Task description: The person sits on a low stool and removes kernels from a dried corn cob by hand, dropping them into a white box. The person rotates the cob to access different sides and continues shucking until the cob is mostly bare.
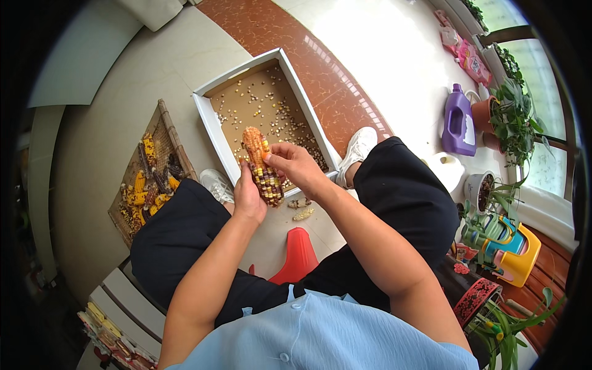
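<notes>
My left hand point(250, 196) is closed around the lower left side of a multicoloured corn cob point(264, 173). The cob's upper part is bare and orange-brown; purple, yellow and white kernels cover its lower part. The thumb and fingers of my right hand point(296, 164) touch the cob's right side, near the edge of the kernel rows. Behind the cob, a white-rimmed cardboard box point(210, 127) on the floor holds scattered loose kernels point(282, 111). Two stripped cob pieces point(303, 214) lie on the tiles just below the box.
A woven bamboo tray point(173, 134) with several corn cobs point(149, 150) lies at the left. Between my legs is a red plastic stool point(298, 254). At the right stand a purple detergent bottle point(458, 121), potted plants point(513, 111) and a yellow plastic stool point(520, 254).
</notes>
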Available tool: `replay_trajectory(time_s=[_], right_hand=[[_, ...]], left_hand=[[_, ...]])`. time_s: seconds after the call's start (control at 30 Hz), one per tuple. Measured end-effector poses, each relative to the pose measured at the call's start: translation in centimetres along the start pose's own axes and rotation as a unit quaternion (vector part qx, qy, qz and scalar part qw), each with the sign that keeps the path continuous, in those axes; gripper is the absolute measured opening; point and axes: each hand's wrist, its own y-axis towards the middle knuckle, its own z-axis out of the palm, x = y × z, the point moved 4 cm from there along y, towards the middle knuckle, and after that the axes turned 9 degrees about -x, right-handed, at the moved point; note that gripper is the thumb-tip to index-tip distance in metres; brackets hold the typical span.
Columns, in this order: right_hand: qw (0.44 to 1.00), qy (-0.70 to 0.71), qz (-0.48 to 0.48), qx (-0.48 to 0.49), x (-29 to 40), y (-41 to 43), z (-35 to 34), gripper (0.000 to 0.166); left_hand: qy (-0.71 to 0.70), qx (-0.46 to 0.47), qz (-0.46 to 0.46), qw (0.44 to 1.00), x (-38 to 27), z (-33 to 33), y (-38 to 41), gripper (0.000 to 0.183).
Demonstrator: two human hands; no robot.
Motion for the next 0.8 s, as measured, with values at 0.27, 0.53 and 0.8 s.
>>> replay_trajectory(time_s=[0.27,0.53,0.8], right_hand=[[1.0,0.014,-0.007,0.009,-0.3,0.0,-0.1,0.022],[0.997,0.074,0.006,-0.004,0.0,-0.2,-0.3,0.019],[1.0,0.002,-0.001,0.025,-0.6,-0.3,0.3,0.049]], left_hand=[[0.046,0.01,0.047,0.998,-0.1,-0.2,0.2,0.06],[0.012,-0.036,0.045,0.998,-0.8,0.3,0.1,0.051],[0.049,-0.043,0.127,0.99,-1.2,-0.4,0.7,0.043]])
